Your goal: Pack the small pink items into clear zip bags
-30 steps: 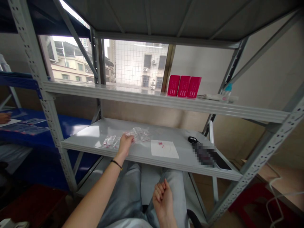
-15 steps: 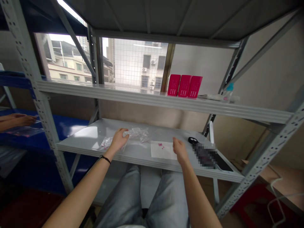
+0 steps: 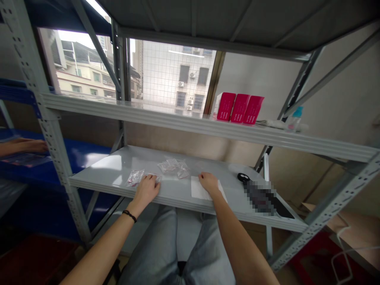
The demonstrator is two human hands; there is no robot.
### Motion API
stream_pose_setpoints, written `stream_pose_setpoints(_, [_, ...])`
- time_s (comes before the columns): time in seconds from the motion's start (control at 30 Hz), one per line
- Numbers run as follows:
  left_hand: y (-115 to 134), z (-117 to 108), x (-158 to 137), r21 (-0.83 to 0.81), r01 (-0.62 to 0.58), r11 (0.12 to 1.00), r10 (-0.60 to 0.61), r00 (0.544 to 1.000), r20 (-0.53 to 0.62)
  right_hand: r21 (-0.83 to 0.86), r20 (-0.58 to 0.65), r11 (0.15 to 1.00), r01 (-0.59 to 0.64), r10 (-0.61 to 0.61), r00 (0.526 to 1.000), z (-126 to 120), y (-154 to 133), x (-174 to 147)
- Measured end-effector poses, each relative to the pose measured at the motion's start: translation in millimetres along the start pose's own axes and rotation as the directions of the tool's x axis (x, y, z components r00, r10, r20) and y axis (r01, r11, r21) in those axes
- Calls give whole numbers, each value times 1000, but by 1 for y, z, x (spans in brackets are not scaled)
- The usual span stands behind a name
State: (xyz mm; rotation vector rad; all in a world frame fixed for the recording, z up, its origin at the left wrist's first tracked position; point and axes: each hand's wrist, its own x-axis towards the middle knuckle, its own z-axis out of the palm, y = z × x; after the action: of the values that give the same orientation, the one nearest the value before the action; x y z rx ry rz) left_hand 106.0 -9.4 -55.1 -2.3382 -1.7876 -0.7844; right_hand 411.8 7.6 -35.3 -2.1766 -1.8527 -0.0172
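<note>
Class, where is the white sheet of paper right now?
The white sheet of paper lies on the grey shelf, right of centre, under the right hand.

On the grey metal shelf, the left hand lies flat at the front edge beside a small clear plastic bag, while the right hand rests on a white paper sheet, more clear bags lying behind.

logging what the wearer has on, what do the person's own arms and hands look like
Both forearms are bare, with no sleeves in view. The left hand has a thin black band around its wrist. The right hand shows no band, watch or glove. No rings can be made out on the fingers. Below the arms, light blue jeans cover the legs.
</note>
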Motion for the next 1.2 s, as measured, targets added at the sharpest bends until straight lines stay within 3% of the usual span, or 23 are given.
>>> stream_pose_setpoints(0.47, [1,-4,15,-53,72,996,-73,997,-11,-132,-121,989,68,-84,989,10,0,3])
stream_pose_setpoints(0.67, [2,-13,19,-102,71,992,-87,982,-165,-136,-163,986,93,-115,980,13,3,5])
stream_pose_setpoints(0.8, [4,-26,21,-218,47,975,-123,929,-350,-119,-165,987,105,-124,979,15,5,7])
stream_pose_setpoints(1.03, [25,-56,13,-473,-70,878,-198,847,-493,-68,-149,994,91,-100,984,21,11,14])
stream_pose_setpoints(1.2, [40,-63,2,-736,-55,674,-367,840,-399,-25,-137,998,60,-63,989,25,15,19])
